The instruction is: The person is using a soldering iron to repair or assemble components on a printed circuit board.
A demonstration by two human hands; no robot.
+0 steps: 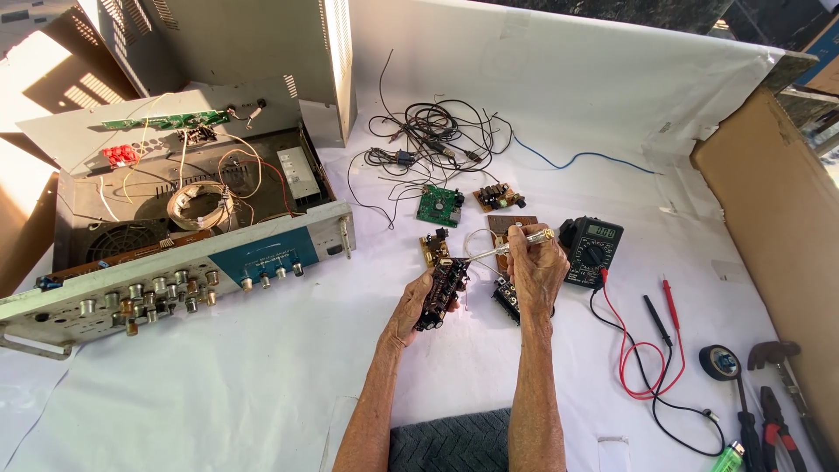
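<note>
Circuit board (440, 295) is up off the desk (262, 385), pinched edge-on in your left hand (418, 306) — fingers wrapped around its lower half, components facing you. Your right hand (535, 267) is closed around the clear handle of a screwdriver (511, 246), the shaft slanting down-left toward the top of the board. Watch that tip: the board has no support under it, so a hard push could skate the blade off across the parts and into your left fingers. I'd judge the grip a bit low too — pressure at the top edge may twist the board out of your hold. Loose boards lie just beneath on the white cloth, and the multimeter (592, 251) sits right beside your right hand with its red and black leads (642, 358) trailing close by, easy to snag.
</note>
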